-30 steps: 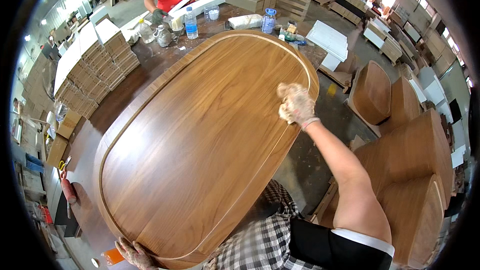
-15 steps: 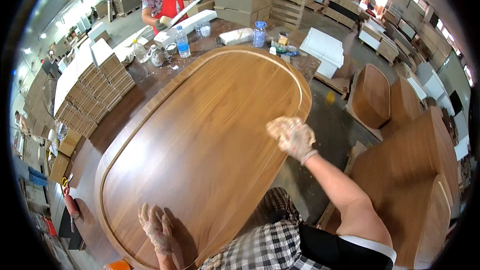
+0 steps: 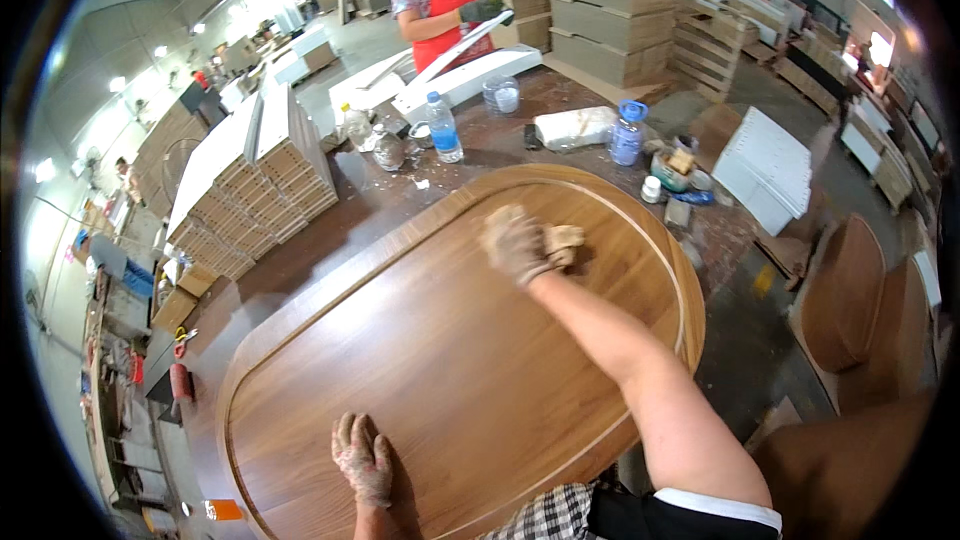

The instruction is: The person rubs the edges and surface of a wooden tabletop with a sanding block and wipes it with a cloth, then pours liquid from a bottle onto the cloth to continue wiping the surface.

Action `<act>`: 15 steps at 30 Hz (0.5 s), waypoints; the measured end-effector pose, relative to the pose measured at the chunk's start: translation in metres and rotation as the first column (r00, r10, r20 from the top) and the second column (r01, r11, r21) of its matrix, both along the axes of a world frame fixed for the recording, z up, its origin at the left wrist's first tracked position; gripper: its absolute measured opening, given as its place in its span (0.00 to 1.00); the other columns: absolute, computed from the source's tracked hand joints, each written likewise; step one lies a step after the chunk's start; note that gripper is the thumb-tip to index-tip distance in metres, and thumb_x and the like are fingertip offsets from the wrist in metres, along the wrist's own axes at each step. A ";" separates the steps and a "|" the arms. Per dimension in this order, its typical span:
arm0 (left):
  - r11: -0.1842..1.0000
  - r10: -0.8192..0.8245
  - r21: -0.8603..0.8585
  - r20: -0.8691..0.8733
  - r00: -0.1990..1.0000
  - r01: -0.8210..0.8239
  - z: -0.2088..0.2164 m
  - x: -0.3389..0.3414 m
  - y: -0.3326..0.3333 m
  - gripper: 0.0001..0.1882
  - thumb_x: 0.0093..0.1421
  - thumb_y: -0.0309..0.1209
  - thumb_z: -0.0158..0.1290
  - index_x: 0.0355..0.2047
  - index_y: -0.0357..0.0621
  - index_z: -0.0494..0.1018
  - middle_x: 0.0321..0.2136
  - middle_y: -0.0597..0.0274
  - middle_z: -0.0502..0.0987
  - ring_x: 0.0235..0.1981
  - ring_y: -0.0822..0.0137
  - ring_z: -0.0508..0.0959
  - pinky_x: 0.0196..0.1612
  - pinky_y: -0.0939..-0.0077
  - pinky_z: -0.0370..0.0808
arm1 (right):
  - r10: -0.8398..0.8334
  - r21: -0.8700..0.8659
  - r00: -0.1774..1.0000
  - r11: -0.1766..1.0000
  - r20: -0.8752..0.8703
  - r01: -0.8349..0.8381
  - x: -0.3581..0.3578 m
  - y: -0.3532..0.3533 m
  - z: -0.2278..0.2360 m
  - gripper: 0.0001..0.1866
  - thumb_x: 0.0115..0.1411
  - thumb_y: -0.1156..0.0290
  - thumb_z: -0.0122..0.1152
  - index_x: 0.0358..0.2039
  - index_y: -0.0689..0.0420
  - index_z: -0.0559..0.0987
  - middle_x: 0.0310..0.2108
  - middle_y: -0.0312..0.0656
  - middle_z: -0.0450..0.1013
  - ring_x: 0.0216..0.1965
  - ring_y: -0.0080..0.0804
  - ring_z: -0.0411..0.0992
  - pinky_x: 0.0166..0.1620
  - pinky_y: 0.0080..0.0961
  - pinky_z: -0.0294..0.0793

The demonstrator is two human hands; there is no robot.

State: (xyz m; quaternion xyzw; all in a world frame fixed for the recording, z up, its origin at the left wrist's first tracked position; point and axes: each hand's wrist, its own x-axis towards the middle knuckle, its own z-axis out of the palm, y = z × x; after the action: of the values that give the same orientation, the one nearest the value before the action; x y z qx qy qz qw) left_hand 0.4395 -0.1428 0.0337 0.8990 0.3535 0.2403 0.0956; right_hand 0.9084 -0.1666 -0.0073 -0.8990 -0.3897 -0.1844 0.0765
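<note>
A large wooden panel [image 3: 420,340] with rounded ends and a pale inlaid groove near its rim lies in front of me. Toward its far end my right hand [image 3: 518,243], in a thin stained glove, presses a crumpled tan rag [image 3: 563,244] onto the surface. Part of the rag is hidden under the palm, and the hand is slightly blurred. My left hand [image 3: 362,460], gloved too, rests on the near left part of the panel with its fingers stretched out, holding nothing.
Beyond the panel, the brown table [image 3: 390,202] carries a blue-filled bottle [image 3: 443,130], a blue-capped jug [image 3: 628,135] and a wrapped white bundle [image 3: 576,128]. Stacked boards [image 3: 255,180] stand at left, near scissors [image 3: 183,340]. A co-worker in a red apron [image 3: 450,10] handles a white strip across the table.
My right hand has swept the rag from the panel's right edge leftward and away from me. My left hand stays on the panel. The view has turned left.
</note>
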 end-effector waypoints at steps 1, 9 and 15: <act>0.998 0.061 0.006 -0.057 0.997 -0.061 0.002 0.007 -0.006 0.26 0.53 0.27 0.58 0.55 0.42 0.73 0.59 0.47 0.70 0.62 0.41 0.66 0.65 0.47 0.61 | 0.192 0.068 0.981 0.979 -0.001 -0.192 -0.042 0.033 0.000 0.17 0.60 0.69 0.54 0.45 0.67 0.78 0.35 0.53 0.75 0.31 0.38 0.73 0.32 0.46 0.73; 0.996 0.085 0.023 -0.074 0.994 -0.084 0.003 0.018 -0.003 0.25 0.57 0.26 0.55 0.57 0.44 0.72 0.59 0.50 0.71 0.62 0.43 0.66 0.65 0.50 0.61 | 0.841 0.008 0.525 0.528 0.130 -0.849 -0.160 0.103 0.023 0.14 0.56 0.68 0.59 0.42 0.57 0.79 0.39 0.43 0.72 0.35 0.33 0.72 0.31 0.38 0.77; 0.999 0.049 0.017 -0.017 0.999 -0.049 0.006 0.033 0.000 0.24 0.56 0.24 0.55 0.55 0.43 0.72 0.58 0.50 0.71 0.61 0.43 0.68 0.64 0.50 0.62 | 0.625 0.393 0.732 0.766 -0.271 -0.509 0.024 0.074 -0.012 0.04 0.61 0.67 0.55 0.32 0.53 0.75 0.37 0.42 0.71 0.39 0.33 0.69 0.38 0.34 0.75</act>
State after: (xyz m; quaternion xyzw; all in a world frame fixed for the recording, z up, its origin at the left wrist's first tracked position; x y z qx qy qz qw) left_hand 0.4724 -0.1429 0.0395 0.8928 0.3744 0.2376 0.0794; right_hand 0.9320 -0.0928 -0.0190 -0.7310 -0.5931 -0.0264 0.3366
